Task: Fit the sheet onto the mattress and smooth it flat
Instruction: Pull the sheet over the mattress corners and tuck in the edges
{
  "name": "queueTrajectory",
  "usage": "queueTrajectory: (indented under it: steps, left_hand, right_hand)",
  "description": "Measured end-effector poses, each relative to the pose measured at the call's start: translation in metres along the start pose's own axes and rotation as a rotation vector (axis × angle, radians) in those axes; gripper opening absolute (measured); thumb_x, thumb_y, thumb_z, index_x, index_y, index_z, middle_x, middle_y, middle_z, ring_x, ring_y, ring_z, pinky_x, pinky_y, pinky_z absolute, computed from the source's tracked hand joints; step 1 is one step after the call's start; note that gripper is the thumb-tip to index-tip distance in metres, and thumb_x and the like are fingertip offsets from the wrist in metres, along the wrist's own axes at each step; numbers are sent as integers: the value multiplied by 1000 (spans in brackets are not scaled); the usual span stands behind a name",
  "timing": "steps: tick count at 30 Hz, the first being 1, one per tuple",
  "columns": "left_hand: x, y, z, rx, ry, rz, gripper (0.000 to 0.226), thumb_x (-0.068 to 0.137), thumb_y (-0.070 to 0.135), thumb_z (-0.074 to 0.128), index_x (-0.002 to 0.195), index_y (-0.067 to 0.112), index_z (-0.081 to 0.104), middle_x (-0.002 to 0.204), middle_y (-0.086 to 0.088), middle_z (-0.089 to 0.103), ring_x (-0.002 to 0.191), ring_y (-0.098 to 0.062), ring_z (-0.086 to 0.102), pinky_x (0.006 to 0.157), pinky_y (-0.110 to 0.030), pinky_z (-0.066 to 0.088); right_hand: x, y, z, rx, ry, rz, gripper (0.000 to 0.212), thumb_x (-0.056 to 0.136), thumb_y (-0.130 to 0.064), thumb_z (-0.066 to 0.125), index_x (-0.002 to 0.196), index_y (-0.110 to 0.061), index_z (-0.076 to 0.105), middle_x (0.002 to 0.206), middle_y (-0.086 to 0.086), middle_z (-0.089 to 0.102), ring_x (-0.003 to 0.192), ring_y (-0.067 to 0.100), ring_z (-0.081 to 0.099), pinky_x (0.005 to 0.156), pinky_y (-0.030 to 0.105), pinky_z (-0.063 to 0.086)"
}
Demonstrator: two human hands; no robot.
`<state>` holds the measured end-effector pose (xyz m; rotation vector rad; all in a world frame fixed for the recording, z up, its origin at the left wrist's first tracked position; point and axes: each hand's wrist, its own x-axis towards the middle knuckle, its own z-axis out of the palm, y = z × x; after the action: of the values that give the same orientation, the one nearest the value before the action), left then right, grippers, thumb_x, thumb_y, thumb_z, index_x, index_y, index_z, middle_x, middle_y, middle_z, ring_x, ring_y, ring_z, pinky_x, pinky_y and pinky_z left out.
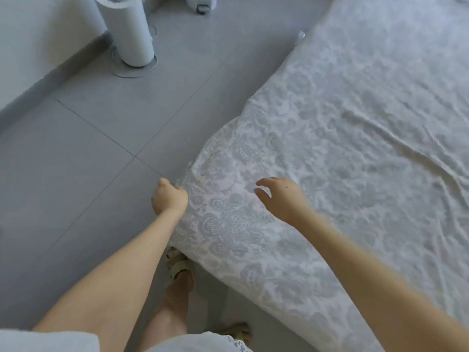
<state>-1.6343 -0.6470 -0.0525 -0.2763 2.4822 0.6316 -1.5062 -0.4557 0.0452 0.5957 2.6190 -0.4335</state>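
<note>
Sheet, white with a grey floral pattern, covers the mattress across the frame from 12 to 5 o'clock; creases run over its top surface toward 3 o'clock. Left hand is fisted on the sheet's edge at the near corner, at 7 o'clock of frame centre. Right hand hovers just above the sheet, fingers spread loosely, holding nothing. Grey tiled floor lies at 9 o'clock; a white cylindrical stand at 11 o'clock.
</note>
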Motion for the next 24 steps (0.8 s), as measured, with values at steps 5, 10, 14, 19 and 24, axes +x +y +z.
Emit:
queueTrajectory:
  steps: [5, 10, 14, 19, 24]
  left_hand:
    - [-127, 65, 34, 46, -103, 259, 29, 90, 12, 46, 117, 3, 50, 118, -17, 58, 105, -37, 56, 82, -40, 46]
    - [-300, 107, 96, 179, -342, 515, 21, 89, 8, 42, 101, -1, 57, 99, -15, 61, 84, -36, 58, 67, -42, 45]
    - [-432, 127, 153, 293, -578, 726, 15, 88, 9, 42, 92, 7, 56, 87, -15, 56, 78, -31, 52, 65, -32, 36]
    - [-576, 150, 208, 434, -831, 933, 10, 87, 8, 45, 83, 10, 54, 77, -9, 50, 75, -23, 46, 66, -33, 38]
    - [-680, 164, 262, 588, -982, 1103, 9, 87, 10, 48, 86, 10, 57, 80, -10, 55, 75, -24, 50, 67, -33, 42]
  right_hand:
    - [-143, 82, -19, 185, 105, 259, 33, 99, -39, 41, 117, -23, 63, 114, -7, 66, 102, 15, 61, 71, 26, 46]
    - [-317, 160, -10, 354, 181, 515, 31, 99, -34, 43, 109, -17, 67, 103, 0, 69, 93, 21, 63, 74, 30, 48]
    - [-444, 211, 13, 438, 229, 696, 32, 98, -35, 42, 108, -17, 66, 105, 0, 69, 92, 20, 63, 74, 31, 50]
    - [-578, 257, 41, 593, 364, 1038, 30, 96, -31, 46, 104, -13, 68, 106, 5, 69, 98, 25, 61, 72, 28, 42]
    - [-670, 291, 73, 784, 526, 1325, 34, 94, -26, 47, 84, 3, 63, 86, 20, 65, 82, 35, 61, 57, 33, 36]
